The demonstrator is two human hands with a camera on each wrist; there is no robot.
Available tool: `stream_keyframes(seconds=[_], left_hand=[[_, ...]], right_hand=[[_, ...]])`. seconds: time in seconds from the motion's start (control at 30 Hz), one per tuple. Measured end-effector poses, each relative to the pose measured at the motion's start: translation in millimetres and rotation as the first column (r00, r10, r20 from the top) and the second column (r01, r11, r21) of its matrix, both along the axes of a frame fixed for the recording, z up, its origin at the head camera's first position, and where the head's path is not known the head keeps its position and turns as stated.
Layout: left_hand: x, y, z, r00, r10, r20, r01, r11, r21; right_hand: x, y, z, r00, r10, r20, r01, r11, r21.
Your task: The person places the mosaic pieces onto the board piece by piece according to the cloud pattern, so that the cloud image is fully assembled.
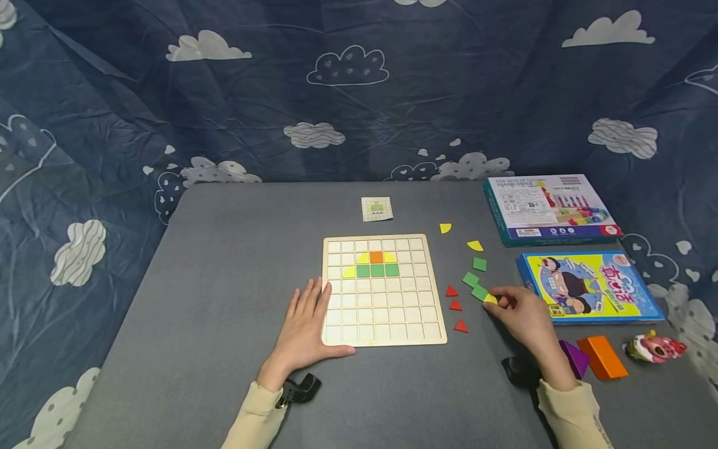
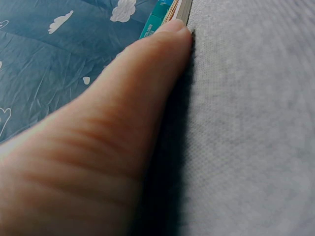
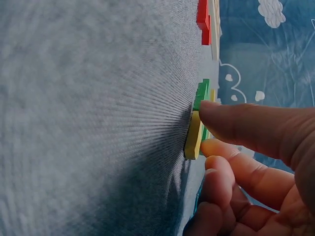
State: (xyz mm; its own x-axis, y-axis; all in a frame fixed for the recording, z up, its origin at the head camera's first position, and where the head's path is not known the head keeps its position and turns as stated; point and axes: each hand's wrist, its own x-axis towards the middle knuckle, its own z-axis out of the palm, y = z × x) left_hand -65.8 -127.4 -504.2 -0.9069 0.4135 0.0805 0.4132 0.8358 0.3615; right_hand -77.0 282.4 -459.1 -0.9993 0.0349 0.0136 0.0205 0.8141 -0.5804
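My left hand (image 1: pixel 300 327) lies flat with its fingers along the left edge of a wooden grid board (image 1: pixel 387 315) and its thumb by the near edge. On the board, yellow pieces flank an orange square (image 1: pixel 376 257), above a row of green squares (image 1: pixel 378 270) with another yellow piece at its left end. Right of the board, my right hand (image 1: pixel 524 318) pinches a yellow piece (image 3: pixel 193 135) between thumb and index finger. That piece is low at the tabletop, beside a green square (image 1: pixel 479 292); the fingers partly cover its outline.
Red triangles (image 1: pixel 455 305), more green squares (image 1: pixel 479 264) and yellow pieces (image 1: pixel 474 246) lie right of the board. A small pattern card (image 1: pixel 377 209) is behind it. Two boxes (image 1: pixel 555 209), a purple block (image 1: pixel 574 358), an orange block (image 1: pixel 603 357) and a figurine (image 1: pixel 654 347) sit at the right.
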Motion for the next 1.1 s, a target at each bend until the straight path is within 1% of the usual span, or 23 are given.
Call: stream_keyframes(seconds=[0.3,0.53,0.73,0.93,1.1], left_hand=[[0.3,-1.0,-0.2,1.000,0.002,-0.003,-0.002,1.000,0.002],[0.3,-1.1,0.1,1.000,0.003,-0.004,-0.003,1.000,0.001],[0.6,-1.0,0.3,1.000,0.002,0.003,-0.002,1.000,0.000],[0.1,-0.9,0.9,1.000,0.003,0.001,-0.003,1.000,-0.002],[-0.1,-0.6,0.2,1.000,0.001,0.000,-0.001,1.000,0.003]], right_hand=[[-0.6,1.4,-2.3,0.999,0.018,0.028,-0.018,1.000,0.014],[-0.8,0.6,-2.5,0.999,0.033,0.033,-0.034,0.999,0.024],[2.3,-0.4,-1.2,0.999,0.021,0.045,-0.022,0.999,0.024],[9.2,-3.1,2.5,0.999,0.000,0.041,-0.001,1.000,0.018],[12.2,-7.3,7.1,0.998,-0.006,0.055,0.004,0.999,0.037]])
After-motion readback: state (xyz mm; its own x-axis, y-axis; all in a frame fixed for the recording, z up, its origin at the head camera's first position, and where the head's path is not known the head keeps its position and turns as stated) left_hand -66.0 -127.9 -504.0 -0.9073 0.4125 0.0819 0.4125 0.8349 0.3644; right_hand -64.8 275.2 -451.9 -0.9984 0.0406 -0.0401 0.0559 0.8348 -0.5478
